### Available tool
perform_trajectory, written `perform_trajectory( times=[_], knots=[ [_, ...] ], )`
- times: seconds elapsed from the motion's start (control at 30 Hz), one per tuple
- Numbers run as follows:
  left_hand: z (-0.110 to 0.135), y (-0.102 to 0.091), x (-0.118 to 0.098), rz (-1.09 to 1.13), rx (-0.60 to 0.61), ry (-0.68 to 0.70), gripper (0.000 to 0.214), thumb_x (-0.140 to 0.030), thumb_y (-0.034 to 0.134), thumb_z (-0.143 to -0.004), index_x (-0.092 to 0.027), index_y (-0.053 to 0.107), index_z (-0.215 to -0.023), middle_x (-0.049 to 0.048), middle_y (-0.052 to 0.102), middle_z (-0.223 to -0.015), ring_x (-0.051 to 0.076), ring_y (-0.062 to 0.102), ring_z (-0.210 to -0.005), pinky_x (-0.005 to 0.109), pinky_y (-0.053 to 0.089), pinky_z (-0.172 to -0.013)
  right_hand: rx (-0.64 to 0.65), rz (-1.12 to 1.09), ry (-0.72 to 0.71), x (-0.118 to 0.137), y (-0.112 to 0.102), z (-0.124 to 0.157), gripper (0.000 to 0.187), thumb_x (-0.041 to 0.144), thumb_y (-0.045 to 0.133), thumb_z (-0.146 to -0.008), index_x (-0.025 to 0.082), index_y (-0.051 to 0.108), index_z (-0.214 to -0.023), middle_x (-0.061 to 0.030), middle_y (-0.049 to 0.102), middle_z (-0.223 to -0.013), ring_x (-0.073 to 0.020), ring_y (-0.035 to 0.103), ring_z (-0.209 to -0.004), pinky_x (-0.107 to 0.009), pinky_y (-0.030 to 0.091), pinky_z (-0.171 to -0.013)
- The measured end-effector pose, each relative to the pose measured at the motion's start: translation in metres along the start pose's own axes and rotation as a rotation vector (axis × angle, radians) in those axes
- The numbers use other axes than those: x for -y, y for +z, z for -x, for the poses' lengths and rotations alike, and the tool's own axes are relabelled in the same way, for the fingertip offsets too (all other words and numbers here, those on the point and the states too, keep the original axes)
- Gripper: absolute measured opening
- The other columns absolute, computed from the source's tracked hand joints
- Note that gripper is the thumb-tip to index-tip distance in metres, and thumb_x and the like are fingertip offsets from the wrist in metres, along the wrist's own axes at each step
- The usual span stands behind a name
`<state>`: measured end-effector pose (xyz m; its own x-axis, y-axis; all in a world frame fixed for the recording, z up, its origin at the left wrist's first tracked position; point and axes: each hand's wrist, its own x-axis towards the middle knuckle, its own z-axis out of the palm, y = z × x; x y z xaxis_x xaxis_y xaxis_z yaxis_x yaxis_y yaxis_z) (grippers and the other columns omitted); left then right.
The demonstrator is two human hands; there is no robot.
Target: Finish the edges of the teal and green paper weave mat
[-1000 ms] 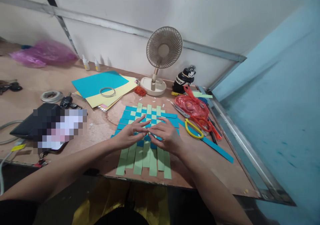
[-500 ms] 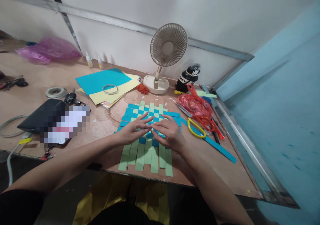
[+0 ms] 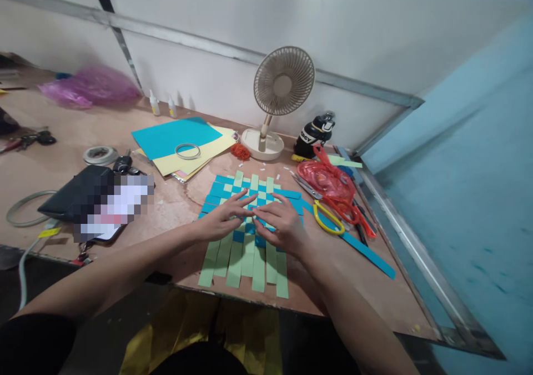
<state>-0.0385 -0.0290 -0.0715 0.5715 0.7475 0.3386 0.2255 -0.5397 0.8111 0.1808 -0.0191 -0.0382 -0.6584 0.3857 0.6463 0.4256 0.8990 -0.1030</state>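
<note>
Little has changed: left hand [image 3: 220, 222], loosely spread, and right hand [image 3: 286, 226], half-curled, stay over the woven mat [image 3: 249, 239], any grip impossible to tell, the weave apparently no further along.

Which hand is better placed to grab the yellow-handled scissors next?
Right, most likely: the scissors lie on the right hand's side of the woven paper. The left hand would have to reach across past the right.
</note>
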Motion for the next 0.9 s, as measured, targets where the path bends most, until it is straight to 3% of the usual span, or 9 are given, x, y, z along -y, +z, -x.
perform_trajectory(
  times=[0.47, 0.9],
  knots=[
    [0.0009, 0.0013, -0.0001, -0.023, -0.015, 0.025, 0.041, -0.014, 0.045, -0.090, -0.028, 0.062, -0.125, 0.0017, 0.037, -0.151, 0.023, 0.012, -0.147, 0.051, 0.019, -0.118, 0.000, 0.008, -0.017, 0.0007, -0.0011, -0.0011, 0.014, 0.020, 0.058, -0.086, 0.021, 0.069, -0.095, -0.0040, 0.074, -0.088, -0.0159, 0.068, -0.076, -0.049, 0.044, -0.101],
    [-0.0023, 0.0053, -0.0032, 0.009, -0.066, -0.015, 0.028, -0.036, 0.055, -0.092, -0.024, 0.072, -0.110, 0.0072, 0.048, -0.144, 0.026, 0.019, -0.146, 0.051, 0.024, -0.116, 0.044, -0.008, -0.037, 0.0033, -0.0019, -0.0011, 0.015, 0.016, 0.058, -0.086, 0.019, 0.068, -0.097, -0.0031, 0.074, -0.089, -0.0159, 0.068, -0.080, -0.050, 0.040, -0.104]
  ],
)
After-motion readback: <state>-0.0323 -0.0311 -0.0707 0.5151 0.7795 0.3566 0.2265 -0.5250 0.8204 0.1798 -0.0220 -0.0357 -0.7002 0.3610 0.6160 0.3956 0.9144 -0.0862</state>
